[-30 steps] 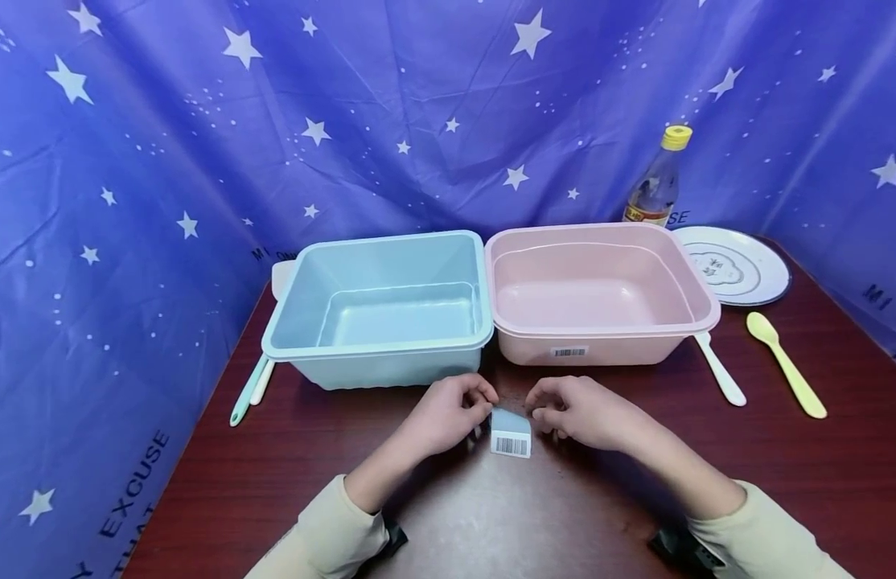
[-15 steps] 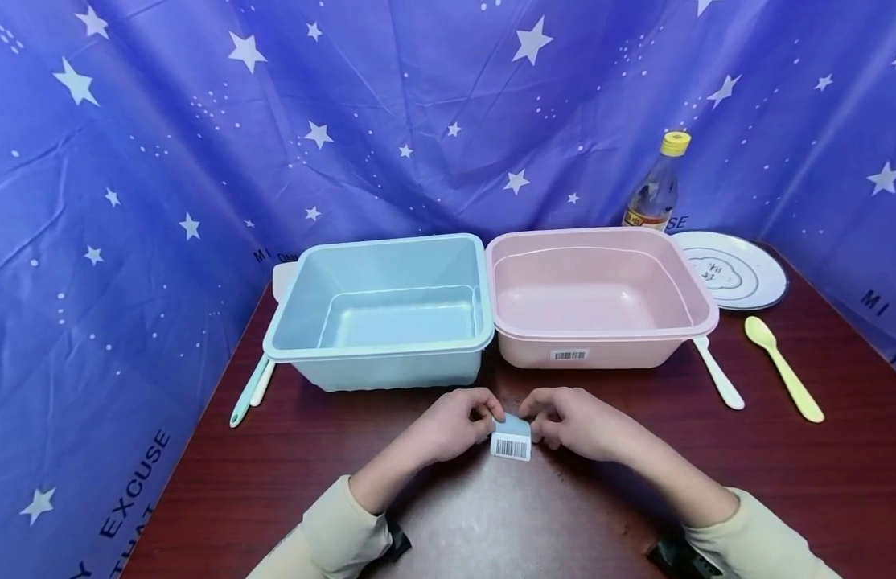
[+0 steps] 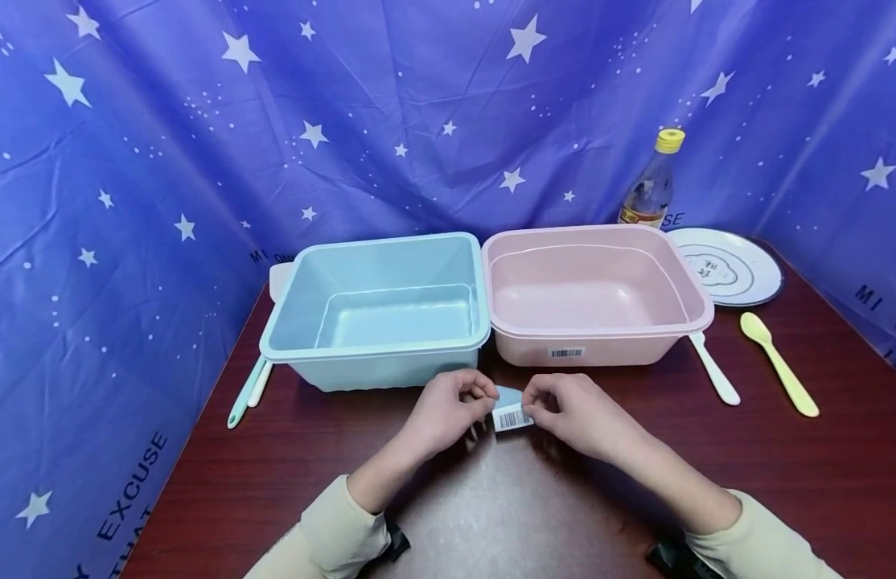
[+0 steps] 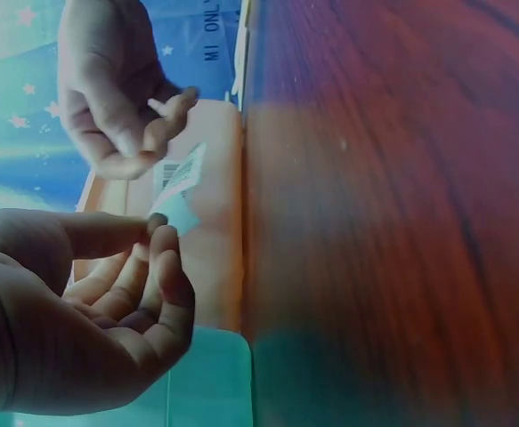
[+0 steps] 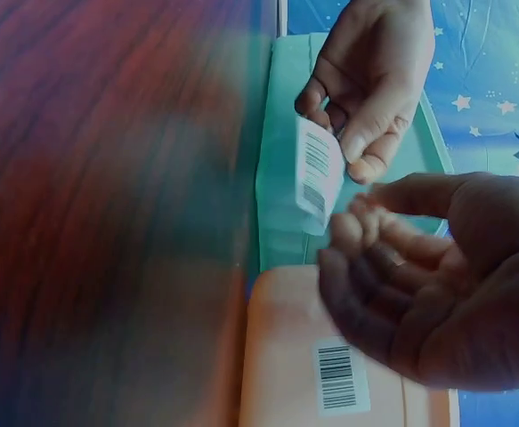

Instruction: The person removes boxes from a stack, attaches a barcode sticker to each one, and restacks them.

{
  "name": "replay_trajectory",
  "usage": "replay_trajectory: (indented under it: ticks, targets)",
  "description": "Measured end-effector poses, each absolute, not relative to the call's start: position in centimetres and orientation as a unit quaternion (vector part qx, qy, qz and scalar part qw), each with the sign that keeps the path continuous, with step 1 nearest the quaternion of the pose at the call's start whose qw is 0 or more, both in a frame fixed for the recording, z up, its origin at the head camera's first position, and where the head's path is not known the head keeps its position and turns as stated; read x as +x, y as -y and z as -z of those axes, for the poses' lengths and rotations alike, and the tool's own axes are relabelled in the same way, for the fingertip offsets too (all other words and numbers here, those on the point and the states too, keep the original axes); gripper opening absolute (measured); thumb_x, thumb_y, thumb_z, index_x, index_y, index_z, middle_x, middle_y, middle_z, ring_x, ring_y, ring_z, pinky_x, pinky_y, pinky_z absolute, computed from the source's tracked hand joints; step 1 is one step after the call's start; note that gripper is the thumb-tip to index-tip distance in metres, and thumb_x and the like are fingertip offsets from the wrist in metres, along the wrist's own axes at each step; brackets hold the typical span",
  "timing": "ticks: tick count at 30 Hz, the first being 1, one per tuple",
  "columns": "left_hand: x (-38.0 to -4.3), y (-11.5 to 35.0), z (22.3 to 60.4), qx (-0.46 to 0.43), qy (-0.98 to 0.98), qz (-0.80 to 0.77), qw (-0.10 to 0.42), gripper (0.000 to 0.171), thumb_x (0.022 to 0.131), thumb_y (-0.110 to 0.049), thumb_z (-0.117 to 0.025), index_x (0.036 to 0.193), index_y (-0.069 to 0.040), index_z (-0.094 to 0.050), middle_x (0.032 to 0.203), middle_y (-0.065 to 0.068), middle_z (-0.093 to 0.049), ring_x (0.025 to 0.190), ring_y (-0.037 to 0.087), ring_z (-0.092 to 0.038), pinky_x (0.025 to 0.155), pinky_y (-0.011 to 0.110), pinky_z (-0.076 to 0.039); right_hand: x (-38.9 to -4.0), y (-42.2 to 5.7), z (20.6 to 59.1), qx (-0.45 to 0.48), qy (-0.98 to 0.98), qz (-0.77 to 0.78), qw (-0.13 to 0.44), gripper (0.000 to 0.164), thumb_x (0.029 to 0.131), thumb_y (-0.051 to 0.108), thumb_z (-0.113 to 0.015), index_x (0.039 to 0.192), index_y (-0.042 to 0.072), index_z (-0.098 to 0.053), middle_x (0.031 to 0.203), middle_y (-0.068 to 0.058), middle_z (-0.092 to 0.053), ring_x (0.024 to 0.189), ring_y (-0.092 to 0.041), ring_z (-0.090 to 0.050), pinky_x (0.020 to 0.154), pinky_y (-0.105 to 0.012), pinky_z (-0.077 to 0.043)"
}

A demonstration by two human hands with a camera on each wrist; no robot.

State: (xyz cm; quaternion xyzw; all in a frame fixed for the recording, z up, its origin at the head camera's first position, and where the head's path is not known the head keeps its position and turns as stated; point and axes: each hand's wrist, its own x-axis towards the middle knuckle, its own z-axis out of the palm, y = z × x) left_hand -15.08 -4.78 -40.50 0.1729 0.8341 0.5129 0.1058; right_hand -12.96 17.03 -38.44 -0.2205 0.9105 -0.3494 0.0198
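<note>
A small light-blue piece with a white barcode label [image 3: 511,417] is between the hands, in front of the tubs. My left hand [image 3: 448,412] pinches its left edge between thumb and index finger; the left wrist view shows the pinch at the blue end [image 4: 181,215]. My right hand [image 3: 578,412] is curled at the right corner, its fingertips overlapping the label in the head view. In the right wrist view those fingertips are blurred, right beside the barcode label [image 5: 314,169]. I cannot tell whether they grip it.
Behind the hands stand a light-blue tub [image 3: 390,354] and a pink tub [image 3: 600,330]. To the right are a white utensil [image 3: 717,374], a yellow spoon [image 3: 781,368], a white plate [image 3: 755,273] and a yellow-capped bottle [image 3: 647,193]. Utensil handles [image 3: 247,394] stick out at left.
The barcode piece has moved up towards the tubs and tilted, carried with my left hand. My right hand has come in from beside it to its right corner.
</note>
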Motion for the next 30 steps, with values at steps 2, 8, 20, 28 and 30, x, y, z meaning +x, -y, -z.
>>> replay_trajectory:
  ticks: [2,8,20,28,30]
  targets:
    - [-15.1,4.7,40.5,0.167,-0.815,-0.544,0.11,0.005,0.091,-0.002,-0.07,0.094,-0.006,-0.07,0.081,-0.001,-0.068,0.067,0.011,-0.062,0.064,0.029,-0.054,-12.9,-16.8,38.5,-0.245,-0.9,0.36,-0.01,0.015,0.087,0.004,-0.075,0.085,0.018,-0.068,0.076,0.013,-0.057,0.069,-0.004,-0.053,0.063,-0.026,-0.047]
    - [-15.0,4.4,40.4,0.153,-0.746,-0.631,0.145,0.006,0.093,0.001,-0.067,0.098,0.003,-0.067,0.083,0.005,-0.068,0.07,0.014,-0.064,0.066,0.029,-0.055,-13.0,-16.4,39.0,-0.331,-0.857,0.384,-0.087,0.023,0.08,-0.002,-0.082,0.092,0.015,-0.07,0.087,0.01,-0.061,0.076,-0.007,-0.058,0.066,-0.026,-0.052]
    - [-14.8,4.3,39.9,0.118,-0.64,-0.725,0.226,0.013,0.093,0.005,-0.059,0.106,0.008,-0.06,0.08,0.003,-0.067,0.069,0.012,-0.063,0.068,0.026,-0.055,-13.3,-16.6,39.6,-0.367,-0.821,0.425,-0.101,0.03,0.078,-0.003,-0.085,0.1,0.016,-0.075,0.096,0.009,-0.064,0.081,-0.008,-0.062,0.065,-0.024,-0.056]
    - [-14.8,4.3,39.8,0.112,-0.632,-0.731,0.232,0.015,0.093,0.005,-0.059,0.108,0.008,-0.057,0.078,0.003,-0.066,0.069,0.013,-0.064,0.068,0.028,-0.056,-13.4,-16.6,39.7,-0.391,-0.806,0.428,-0.121,0.024,0.081,-0.001,-0.083,0.092,0.018,-0.075,0.094,0.01,-0.063,0.082,-0.008,-0.063,0.066,-0.021,-0.056]
    - [-14.8,4.3,39.7,0.11,-0.638,-0.727,0.228,0.014,0.094,0.005,-0.059,0.108,0.008,-0.057,0.078,0.004,-0.066,0.068,0.014,-0.064,0.067,0.028,-0.056,-13.4,-16.6,39.5,-0.391,-0.807,0.426,-0.119,0.023,0.082,-0.001,-0.082,0.09,0.019,-0.074,0.093,0.011,-0.062,0.081,-0.008,-0.062,0.066,-0.023,-0.055]
